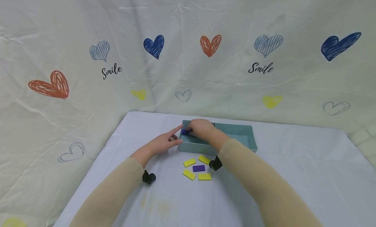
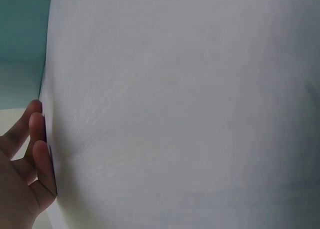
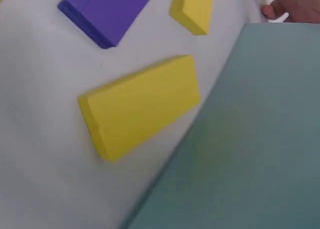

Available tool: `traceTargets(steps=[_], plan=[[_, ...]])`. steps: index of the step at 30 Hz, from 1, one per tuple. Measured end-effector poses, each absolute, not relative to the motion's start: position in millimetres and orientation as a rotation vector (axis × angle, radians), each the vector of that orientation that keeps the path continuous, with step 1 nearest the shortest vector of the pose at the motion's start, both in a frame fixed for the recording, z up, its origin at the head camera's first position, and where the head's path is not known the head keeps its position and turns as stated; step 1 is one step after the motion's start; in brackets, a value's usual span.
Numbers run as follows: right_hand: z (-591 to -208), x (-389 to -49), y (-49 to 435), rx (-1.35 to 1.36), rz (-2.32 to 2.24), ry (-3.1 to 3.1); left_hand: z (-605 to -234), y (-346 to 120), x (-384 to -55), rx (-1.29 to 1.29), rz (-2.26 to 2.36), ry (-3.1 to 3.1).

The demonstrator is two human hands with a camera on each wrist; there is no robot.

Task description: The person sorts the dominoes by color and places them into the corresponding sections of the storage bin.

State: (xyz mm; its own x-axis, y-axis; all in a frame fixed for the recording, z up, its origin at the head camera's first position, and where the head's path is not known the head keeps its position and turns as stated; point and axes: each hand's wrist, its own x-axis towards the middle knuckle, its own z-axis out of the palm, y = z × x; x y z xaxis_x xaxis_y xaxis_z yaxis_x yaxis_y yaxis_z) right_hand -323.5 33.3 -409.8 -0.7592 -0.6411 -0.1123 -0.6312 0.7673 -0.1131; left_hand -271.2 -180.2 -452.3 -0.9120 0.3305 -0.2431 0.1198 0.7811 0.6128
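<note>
Head view, from L to R: white cloth (image 1: 126, 135) is seen beside the L hand (image 1: 163, 142), whose fingers are spread wide, w/ the index tip placed at the L end of the teal box (image 1: 196, 148). Inside the L compartment, near the end wall, a dark purple block (image 1: 186, 132) is pinched narrowly by the R hand (image 1: 201, 128); it is partly hidden by the fingers. In front of the box, 5 loose pcs are counted: 4 yellow blocks (image 1: 189, 174) and 1 loose purple block (image 1: 198, 168), all flat, rectangular, approx. same size, w/ straight edges. Small gaps are left btw. them; by the R wrist view, 1 yellow pc. is shown near the box wall. By 1 divider (image 1: 215, 125) the box is split into 2 compartments; the R one is partly covered by the R forearm and its beige sleeve (image 1: 258, 174). Further R, wide room is given by the cloth, up to its far edge.
</note>
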Motion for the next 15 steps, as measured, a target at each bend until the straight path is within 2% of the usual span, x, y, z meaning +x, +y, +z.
traceTargets(steps=[15], plan=[[-378,-304,58,-0.997,-0.117,2.824,-450,-178,-269,0.329,0.857,2.651]])
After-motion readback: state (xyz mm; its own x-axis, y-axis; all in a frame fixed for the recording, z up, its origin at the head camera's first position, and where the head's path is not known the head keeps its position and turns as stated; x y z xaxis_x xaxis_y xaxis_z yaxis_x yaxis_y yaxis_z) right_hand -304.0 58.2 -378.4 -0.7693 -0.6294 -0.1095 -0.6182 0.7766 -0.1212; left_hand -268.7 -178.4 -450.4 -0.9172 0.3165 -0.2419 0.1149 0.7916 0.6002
